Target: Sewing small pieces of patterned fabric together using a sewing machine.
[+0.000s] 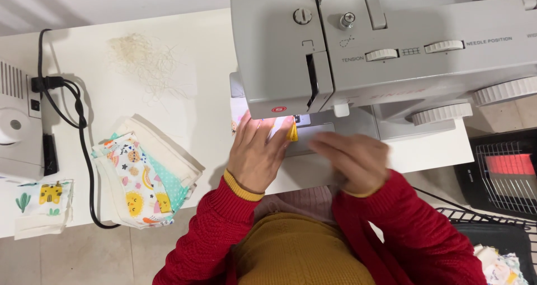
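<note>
Fabric (313, 170) under my flat, spread left hand (258, 153) should feed straight toward the needle; my right hand (352, 162) is blurred, grip state indeterminate.

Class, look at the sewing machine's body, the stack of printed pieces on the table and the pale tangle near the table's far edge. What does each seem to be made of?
Sewing machine: likely moulded plastic, smooth matte grey with rounded edges and dials; metal underneath cannot be ruled out.
Stack of printed pieces: woven fabric, probably cotton, soft folded layers with cartoon prints and cream backing.
Pale tangle: loose thread offcuts, thin and wispy.
</note>
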